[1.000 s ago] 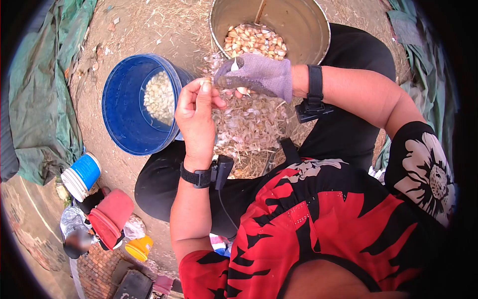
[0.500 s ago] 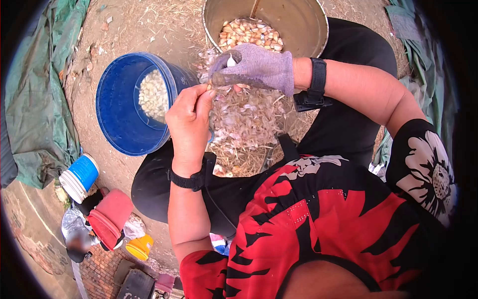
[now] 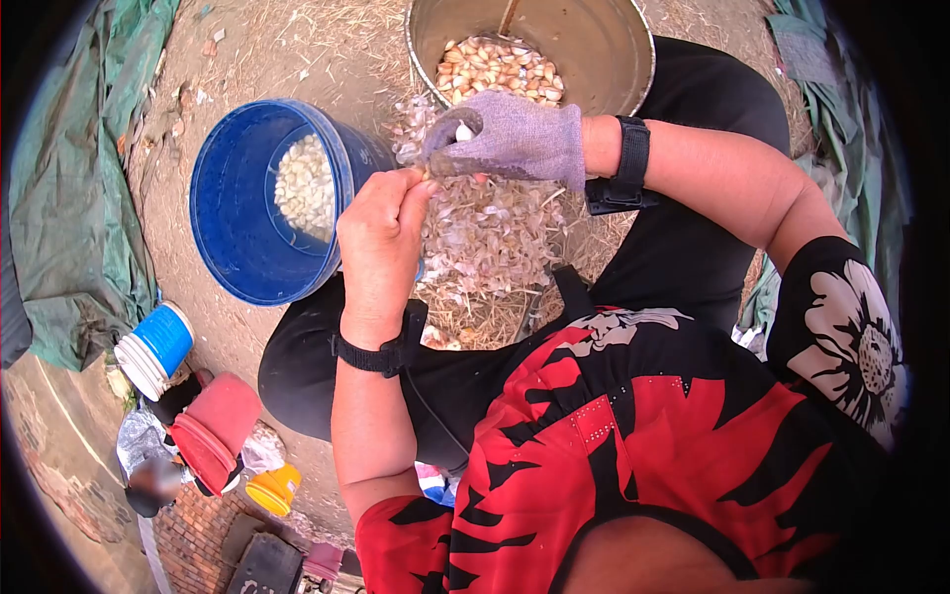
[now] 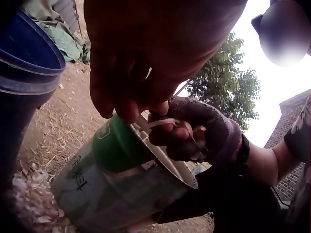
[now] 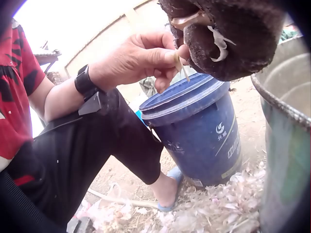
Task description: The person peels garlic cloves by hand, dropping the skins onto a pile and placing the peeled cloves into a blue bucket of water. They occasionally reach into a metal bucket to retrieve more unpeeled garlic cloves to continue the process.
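Observation:
My bare left hand (image 3: pixel 381 233) pinches a pale strip of garlic peel (image 5: pixel 184 69) between thumb and forefinger. Its fingertips meet those of my right hand (image 3: pixel 520 137), which wears a dirty lilac-grey glove. Curled gloved fingers hold garlic cloves (image 4: pixel 182 132), seen from below in the left wrist view. One tan-skinned clove (image 5: pixel 192 20) shows in the glove's fold in the right wrist view, and a scrap of white skin (image 5: pixel 220 44) clings to the glove. A white clove (image 3: pixel 464 132) shows at the gloved thumb. The pinched fingertips partly hide what lies between the hands.
At left stands a blue bucket (image 3: pixel 213 223) with peeled cloves (image 3: pixel 305 190) inside. A large metal bucket (image 3: pixel 604 59) at the top holds unpeeled cloves (image 3: pixel 500 69). Loose peels (image 3: pixel 490 238) cover the ground below the hands. Further left are stacked pails (image 3: pixel 158 346) and a red bucket (image 3: pixel 218 426).
My left hand has turned at the wrist, and its fingertips have come down against the gloved fingers. The right hand keeps its hold with little movement. The head view has shifted slightly.

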Demonstrator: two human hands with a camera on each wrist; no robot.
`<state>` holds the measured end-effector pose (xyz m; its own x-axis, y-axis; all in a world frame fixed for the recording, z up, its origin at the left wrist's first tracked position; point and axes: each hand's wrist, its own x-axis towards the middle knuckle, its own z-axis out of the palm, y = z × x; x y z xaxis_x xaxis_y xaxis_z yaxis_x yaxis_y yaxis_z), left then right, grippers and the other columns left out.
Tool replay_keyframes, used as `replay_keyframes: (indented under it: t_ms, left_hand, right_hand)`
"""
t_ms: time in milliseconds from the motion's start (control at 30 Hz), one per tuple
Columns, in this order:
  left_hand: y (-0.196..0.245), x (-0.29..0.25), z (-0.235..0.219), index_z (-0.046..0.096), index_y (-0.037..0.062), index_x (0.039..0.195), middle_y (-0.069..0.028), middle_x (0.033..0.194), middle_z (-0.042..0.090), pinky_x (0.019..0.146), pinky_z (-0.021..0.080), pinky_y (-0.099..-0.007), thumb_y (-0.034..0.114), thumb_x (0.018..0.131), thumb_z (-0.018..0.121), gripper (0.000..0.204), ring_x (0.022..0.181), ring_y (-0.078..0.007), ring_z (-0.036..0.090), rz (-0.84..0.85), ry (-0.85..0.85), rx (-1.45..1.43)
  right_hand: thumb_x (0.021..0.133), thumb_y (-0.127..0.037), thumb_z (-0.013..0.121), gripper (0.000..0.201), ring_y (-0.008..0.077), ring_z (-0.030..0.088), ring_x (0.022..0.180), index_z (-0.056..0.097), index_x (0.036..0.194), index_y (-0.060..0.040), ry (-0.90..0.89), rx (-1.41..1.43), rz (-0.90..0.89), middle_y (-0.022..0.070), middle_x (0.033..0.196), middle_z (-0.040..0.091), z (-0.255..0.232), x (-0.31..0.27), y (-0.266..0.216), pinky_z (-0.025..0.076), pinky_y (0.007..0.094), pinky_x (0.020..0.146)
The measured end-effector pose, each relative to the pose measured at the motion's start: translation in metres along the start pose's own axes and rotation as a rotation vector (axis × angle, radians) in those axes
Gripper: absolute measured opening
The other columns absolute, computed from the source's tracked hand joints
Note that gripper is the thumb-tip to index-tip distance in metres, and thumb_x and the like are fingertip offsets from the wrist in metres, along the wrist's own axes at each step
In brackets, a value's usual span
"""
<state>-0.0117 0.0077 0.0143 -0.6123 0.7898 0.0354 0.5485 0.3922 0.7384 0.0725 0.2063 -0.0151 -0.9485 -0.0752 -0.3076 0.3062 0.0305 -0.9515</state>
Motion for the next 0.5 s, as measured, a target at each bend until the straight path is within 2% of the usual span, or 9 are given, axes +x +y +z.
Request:
replay_keyframes:
  t_ms: [133,200,233,300,333,367,400,433,500]
  left_hand:
    - [0.002,0.0,-0.001,0.068,-0.0002,0.092,-0.0061,0.079,0.066,0.059,0.049,-0.0246,0.003,0.087,0.068,0.006,0.063,-0.0099,0.06,0.108,-0.019,0.082]
    - [0.006,-0.001,0.0,0.065,0.0001,0.091,-0.0145,0.083,0.065,0.066,0.05,-0.0342,0.004,0.084,0.068,0.009,0.075,-0.0293,0.064,0.067,-0.046,0.055]
    - [0.004,-0.001,0.002,0.065,0.0001,0.091,-0.0145,0.083,0.065,0.066,0.05,-0.0342,0.004,0.084,0.068,0.009,0.075,-0.0293,0.064,0.068,-0.045,0.056]
    - [0.003,-0.001,0.004,0.064,0.0009,0.098,-0.0113,0.083,0.067,0.064,0.051,-0.0311,0.004,0.087,0.067,0.012,0.07,-0.0214,0.065,-0.111,0.006,-0.139]
    - [0.008,-0.001,0.003,0.064,0.0009,0.098,-0.0113,0.083,0.067,0.064,0.051,-0.0311,0.004,0.087,0.067,0.012,0.07,-0.0214,0.065,-0.107,0.008,-0.136]
    - [0.014,-0.001,0.002,0.063,0.0009,0.102,-0.0096,0.083,0.067,0.064,0.051,-0.0292,0.004,0.089,0.065,0.014,0.069,-0.0174,0.064,-0.206,0.029,-0.295]
    - [0.02,0.0,0.0,0.062,0.0008,0.106,-0.0079,0.084,0.068,0.064,0.052,-0.0273,0.005,0.091,0.064,0.016,0.069,-0.0135,0.064,-0.303,0.05,-0.454]
    - [0.016,0.0,0.001,0.062,0.0008,0.106,-0.0079,0.084,0.068,0.064,0.052,-0.0273,0.005,0.091,0.064,0.016,0.069,-0.0135,0.064,-0.3,0.05,-0.452]
    - [0.009,0.001,0.001,0.058,0.0007,0.111,-0.0078,0.085,0.068,0.067,0.053,-0.0256,0.005,0.094,0.061,0.018,0.071,-0.0112,0.064,-0.258,0.005,-0.598]
  right_hand:
    - [0.09,-0.03,0.065,0.03,0.0056,0.055,0.062,0.069,0.109,-0.0075,-0.011,-0.026,-0.047,-0.0007,0.077,0.064,0.003,0.004,0.009,0.044,0.0224,0.056]
    - [0.09,-0.03,0.065,0.032,0.0063,0.056,0.064,0.068,0.111,-0.0059,-0.023,0.071,-0.024,0.0004,0.079,0.065,0.005,0.004,0.012,0.046,0.0224,0.057]
    - [0.09,-0.03,0.065,0.034,0.0071,0.058,0.066,0.067,0.112,-0.0044,-0.034,0.167,-0.001,0.0016,0.081,0.066,0.006,0.003,0.012,0.047,0.0225,0.059]
    - [0.09,-0.029,0.066,0.035,0.0076,0.06,0.068,0.066,0.113,-0.0029,-0.061,0.223,0.035,0.0032,0.084,0.067,0.001,0.0,0.004,0.049,0.0224,0.06]
    - [0.09,-0.029,0.066,0.037,0.0081,0.062,0.07,0.065,0.114,-0.0014,-0.089,0.28,0.071,0.0047,0.087,0.068,-0.001,-0.001,-0.001,0.05,0.0223,0.062]
    - [0.09,-0.029,0.066,0.037,0.0081,0.062,0.07,0.065,0.114,-0.0014,-0.088,0.28,0.067,0.0047,0.087,0.068,0.0,0.001,0.005,0.05,0.0223,0.062]
    - [0.09,-0.028,0.067,0.037,0.0082,0.063,0.071,0.065,0.115,-0.0014,-0.116,0.428,0.033,0.0054,0.088,0.069,0.002,0.003,0.009,0.051,0.0221,0.063]
    - [0.09,-0.028,0.067,0.037,0.0084,0.064,0.071,0.065,0.115,-0.0013,-0.143,0.576,-0.002,0.006,0.09,0.069,0.002,0.005,0.013,0.052,0.022,0.064]
    - [0.091,-0.028,0.066,0.036,0.0083,0.064,0.071,0.065,0.115,-0.0013,-0.152,0.63,0.048,0.0056,0.09,0.069,-0.005,-0.001,0.009,0.053,0.0226,0.065]
